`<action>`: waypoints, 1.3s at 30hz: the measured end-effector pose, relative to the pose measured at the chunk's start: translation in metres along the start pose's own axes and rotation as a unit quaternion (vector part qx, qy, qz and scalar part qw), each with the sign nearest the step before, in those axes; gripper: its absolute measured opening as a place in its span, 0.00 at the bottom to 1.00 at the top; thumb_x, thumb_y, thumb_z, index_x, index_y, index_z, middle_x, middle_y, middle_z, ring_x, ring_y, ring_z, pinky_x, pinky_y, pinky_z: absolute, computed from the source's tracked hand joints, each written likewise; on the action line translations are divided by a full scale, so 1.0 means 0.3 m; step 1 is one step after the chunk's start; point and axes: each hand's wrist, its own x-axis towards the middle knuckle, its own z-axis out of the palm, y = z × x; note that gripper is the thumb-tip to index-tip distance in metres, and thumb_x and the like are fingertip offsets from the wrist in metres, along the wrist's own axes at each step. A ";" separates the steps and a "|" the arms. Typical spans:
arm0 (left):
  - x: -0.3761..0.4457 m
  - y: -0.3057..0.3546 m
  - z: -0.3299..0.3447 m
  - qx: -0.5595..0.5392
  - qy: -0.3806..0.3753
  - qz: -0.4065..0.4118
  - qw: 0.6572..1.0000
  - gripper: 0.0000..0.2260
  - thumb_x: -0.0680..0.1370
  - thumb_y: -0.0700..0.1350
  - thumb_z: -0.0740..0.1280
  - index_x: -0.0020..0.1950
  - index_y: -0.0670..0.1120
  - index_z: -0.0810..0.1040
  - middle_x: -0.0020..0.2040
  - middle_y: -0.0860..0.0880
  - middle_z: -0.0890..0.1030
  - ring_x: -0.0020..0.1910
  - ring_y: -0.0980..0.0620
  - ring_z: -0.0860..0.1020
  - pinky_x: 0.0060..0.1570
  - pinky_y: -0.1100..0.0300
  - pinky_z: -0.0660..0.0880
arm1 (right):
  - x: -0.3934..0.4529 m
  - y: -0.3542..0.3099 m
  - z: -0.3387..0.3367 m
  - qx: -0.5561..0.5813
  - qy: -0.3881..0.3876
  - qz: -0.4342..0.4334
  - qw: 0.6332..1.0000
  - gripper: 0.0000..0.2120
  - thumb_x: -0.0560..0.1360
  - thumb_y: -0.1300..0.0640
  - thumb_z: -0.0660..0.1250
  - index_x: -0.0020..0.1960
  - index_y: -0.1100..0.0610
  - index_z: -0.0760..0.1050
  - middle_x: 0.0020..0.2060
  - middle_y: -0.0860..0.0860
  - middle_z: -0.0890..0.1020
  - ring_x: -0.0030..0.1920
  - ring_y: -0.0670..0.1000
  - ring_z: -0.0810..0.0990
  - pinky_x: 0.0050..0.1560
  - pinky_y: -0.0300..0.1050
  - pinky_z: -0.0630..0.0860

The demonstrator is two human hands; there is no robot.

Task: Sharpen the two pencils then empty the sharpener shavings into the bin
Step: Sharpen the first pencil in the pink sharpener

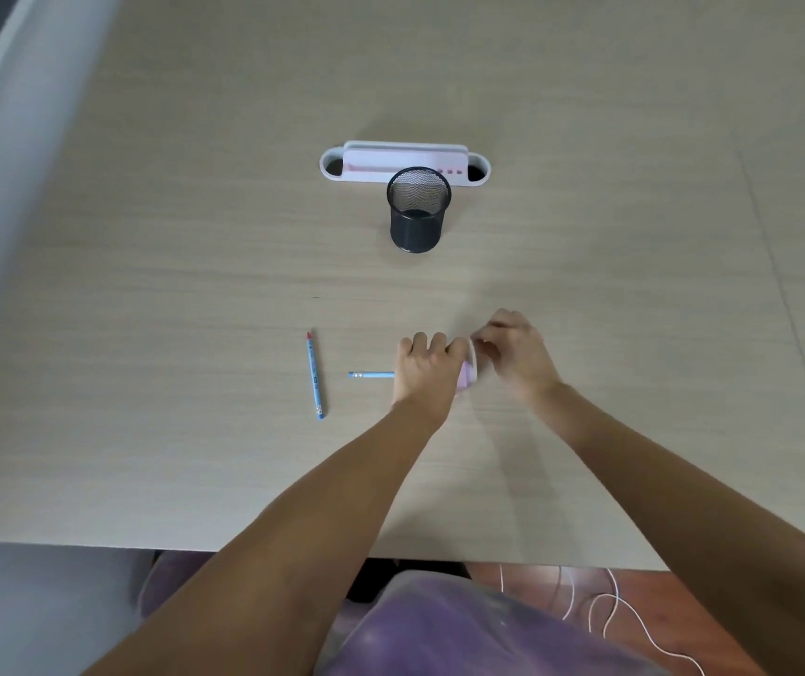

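The left grip (427, 365) closes over the pink-and-white sharpener (467, 370), pinning it to the worktop (585, 285), with one blue pencil (372, 375) sticking out on its left. The right grip (512, 351) pinches at the sharpener's right side; what it holds cannot be told. Likely a crank, best turned evenly with the body steady. The second pencil (315, 375) lies farther left. Beyond both grips stands the mesh bin (419, 212), before a white organiser (405, 161).

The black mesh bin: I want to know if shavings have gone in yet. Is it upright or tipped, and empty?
Upright: the black mesh bin stands on its base, mouth up. It looks empty, though fine shavings would be too small to tell.
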 end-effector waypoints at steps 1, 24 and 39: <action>0.002 -0.001 -0.005 -0.004 -0.006 -0.005 1.000 0.25 0.47 0.47 0.78 0.40 0.52 0.74 0.32 0.54 0.74 0.31 0.50 0.73 0.34 0.60 0.67 | -0.006 0.008 0.029 -0.003 -0.014 0.005 1.000 0.06 0.66 0.70 0.69 0.34 0.62 0.79 0.31 0.56 0.75 0.34 0.57 0.73 0.32 0.46 0.70; -0.002 0.009 -0.012 -0.011 0.009 -0.010 1.000 0.26 0.43 0.46 0.79 0.38 0.51 0.74 0.30 0.53 0.74 0.30 0.49 0.72 0.29 0.61 0.64 | -0.167 -0.041 0.068 -0.068 -0.011 -0.052 0.996 0.09 0.60 0.69 0.73 0.28 0.57 0.76 0.25 0.53 0.74 0.32 0.51 0.68 0.28 0.45 0.75; -0.004 0.018 0.005 -0.027 0.027 -0.022 0.999 0.26 0.42 0.42 0.76 0.37 0.51 0.74 0.29 0.53 0.74 0.29 0.49 0.73 0.29 0.62 0.64 | -0.204 -0.014 -0.072 -0.027 0.070 -0.173 0.982 0.06 0.72 0.70 0.66 0.43 0.61 0.79 0.39 0.52 0.77 0.39 0.52 0.69 0.40 0.43 0.71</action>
